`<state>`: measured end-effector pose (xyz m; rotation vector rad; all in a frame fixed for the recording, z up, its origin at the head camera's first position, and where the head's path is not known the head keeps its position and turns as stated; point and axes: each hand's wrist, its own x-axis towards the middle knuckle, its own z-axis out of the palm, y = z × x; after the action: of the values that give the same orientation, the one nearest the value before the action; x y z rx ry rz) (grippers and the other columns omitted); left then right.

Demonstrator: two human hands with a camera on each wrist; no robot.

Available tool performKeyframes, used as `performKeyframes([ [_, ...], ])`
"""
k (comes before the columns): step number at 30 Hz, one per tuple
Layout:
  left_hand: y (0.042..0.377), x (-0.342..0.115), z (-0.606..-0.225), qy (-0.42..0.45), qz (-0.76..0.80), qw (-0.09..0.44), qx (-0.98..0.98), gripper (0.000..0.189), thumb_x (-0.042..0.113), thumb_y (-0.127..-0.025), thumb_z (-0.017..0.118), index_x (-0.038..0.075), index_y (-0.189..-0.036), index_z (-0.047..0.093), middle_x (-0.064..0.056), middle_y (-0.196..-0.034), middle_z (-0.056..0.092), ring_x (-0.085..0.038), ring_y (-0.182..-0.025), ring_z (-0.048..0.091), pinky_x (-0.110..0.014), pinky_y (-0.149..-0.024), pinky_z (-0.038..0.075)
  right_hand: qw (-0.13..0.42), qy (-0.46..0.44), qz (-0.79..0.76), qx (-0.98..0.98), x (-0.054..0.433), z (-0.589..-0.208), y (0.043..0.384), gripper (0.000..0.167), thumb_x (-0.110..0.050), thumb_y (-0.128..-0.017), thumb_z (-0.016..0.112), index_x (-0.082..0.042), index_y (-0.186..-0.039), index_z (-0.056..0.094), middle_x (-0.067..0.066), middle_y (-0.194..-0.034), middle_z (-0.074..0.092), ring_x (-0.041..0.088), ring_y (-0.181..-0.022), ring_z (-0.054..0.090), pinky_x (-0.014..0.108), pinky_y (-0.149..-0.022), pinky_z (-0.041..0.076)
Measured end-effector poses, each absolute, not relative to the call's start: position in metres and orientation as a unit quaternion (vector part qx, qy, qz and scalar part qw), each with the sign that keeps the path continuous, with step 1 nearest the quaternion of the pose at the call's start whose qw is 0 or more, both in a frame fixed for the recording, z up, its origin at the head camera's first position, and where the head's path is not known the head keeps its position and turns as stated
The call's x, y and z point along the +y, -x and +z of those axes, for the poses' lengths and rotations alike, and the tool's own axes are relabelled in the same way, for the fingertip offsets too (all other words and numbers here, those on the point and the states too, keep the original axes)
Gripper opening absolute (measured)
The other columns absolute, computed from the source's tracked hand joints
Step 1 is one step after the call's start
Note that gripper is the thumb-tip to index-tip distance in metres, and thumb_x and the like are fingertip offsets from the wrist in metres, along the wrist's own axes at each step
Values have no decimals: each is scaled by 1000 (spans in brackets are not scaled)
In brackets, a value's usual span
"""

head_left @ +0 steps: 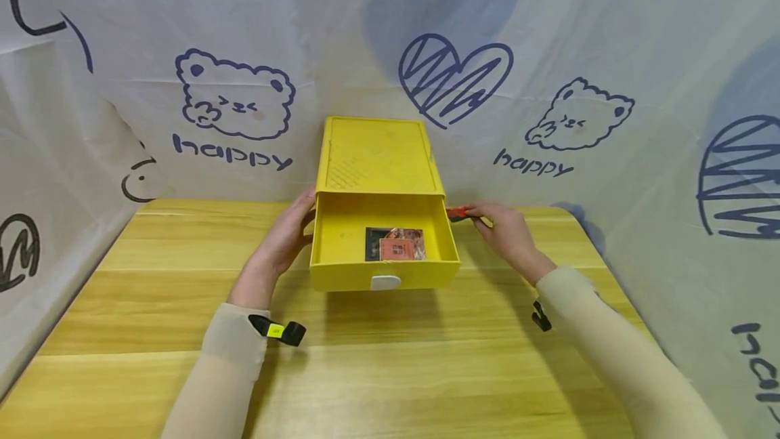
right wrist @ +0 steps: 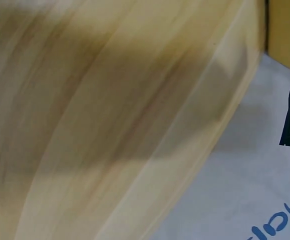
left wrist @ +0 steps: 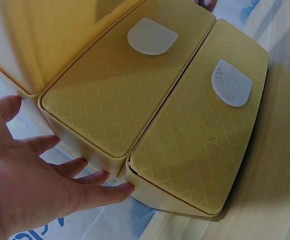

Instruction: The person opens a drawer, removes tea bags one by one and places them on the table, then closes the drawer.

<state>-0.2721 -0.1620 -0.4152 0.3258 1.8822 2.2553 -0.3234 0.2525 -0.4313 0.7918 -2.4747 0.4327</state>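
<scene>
A yellow drawer cabinet (head_left: 378, 154) stands at the back of the table, its top drawer (head_left: 344, 280) pulled out. Inside that drawer lies a small sachet (head_left: 402, 248) with dark and red print. My left hand (head_left: 280, 239) is against the cabinet's left side, fingers spread and fingertips at its edge in the left wrist view. To the right of the cabinet, my right hand (head_left: 508, 232) pinches a small red and black sachet (head_left: 458, 213). Only its dark end and a bit of finger show at the right wrist view's edge.
Two lower drawers (left wrist: 199, 145) with white tabs are closed beneath the open one. The wooden table (head_left: 390, 371) has rounded far corners. A white cloth (head_left: 341, 32) with blue bear and heart drawings hangs behind and at both sides.
</scene>
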Motion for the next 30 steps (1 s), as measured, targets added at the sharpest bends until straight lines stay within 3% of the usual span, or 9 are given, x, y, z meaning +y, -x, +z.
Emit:
performKeyframes([
  [13, 273, -162, -416, -114, 757, 91, 637, 60, 45, -114, 31, 23, -168, 20, -1, -173, 19, -30, -157, 19, -65, -120, 21, 199, -268, 142, -932, 252, -452, 333, 19, -1, -90, 80, -3, -109, 80, 14, -112, 78, 35, -100, 75, 50, -88, 59],
  [22, 272, -163, -415, -115, 755, 88, 640, 60, 45, -114, 30, 22, -168, 20, -2, -173, 18, -30, -157, 19, -65, -120, 22, 109, -226, 133, -959, 248, -459, 335, 26, -1, -94, 75, -2, -119, 76, 16, -120, 75, 37, -110, 71, 51, -96, 56],
  [30, 271, -162, -414, -107, 754, 88, 642, 61, 46, -113, 32, 21, -168, 21, -2, -173, 18, -31, -157, 19, -65, -120, 22, 67, -242, 132, -959, 250, -466, 338, 29, 1, -95, 71, -2, -124, 72, 17, -121, 74, 38, -109, 70, 52, -97, 56],
])
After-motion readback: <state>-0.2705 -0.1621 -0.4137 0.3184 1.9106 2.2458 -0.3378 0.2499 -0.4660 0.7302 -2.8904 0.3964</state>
